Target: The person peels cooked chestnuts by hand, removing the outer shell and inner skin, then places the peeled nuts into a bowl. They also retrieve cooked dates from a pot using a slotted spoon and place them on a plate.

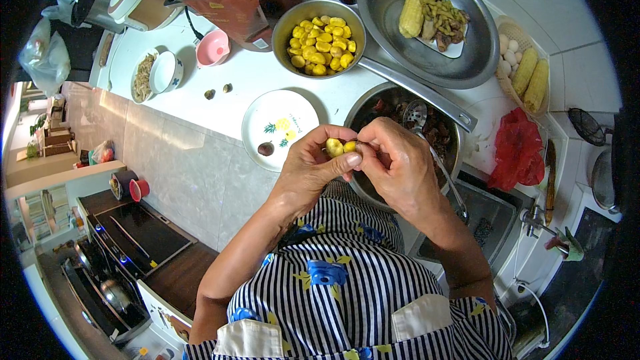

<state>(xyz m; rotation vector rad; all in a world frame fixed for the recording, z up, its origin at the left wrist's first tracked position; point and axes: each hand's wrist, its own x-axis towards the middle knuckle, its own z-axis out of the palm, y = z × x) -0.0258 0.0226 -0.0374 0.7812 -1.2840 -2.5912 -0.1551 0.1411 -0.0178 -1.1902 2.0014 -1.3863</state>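
My left hand and my right hand meet above the front edge of the counter. Between the fingers of both is a yellow chestnut, seemingly in pieces, with a bit of dark shell at the right fingertips. A white plate with a pineapple print lies beyond my left hand and bears one brown chestnut. Farther back, a steel saucepan is filled with peeled yellow chestnuts. Partly under my right hand stands a steel pot with dark shells and a slotted spoon.
Two dark scraps lie near a pink bowl. A large steel basin holds corn and bean pods. The saucepan's handle reaches over the pot. Rightward are a red plastic bag, a basket and the sink.
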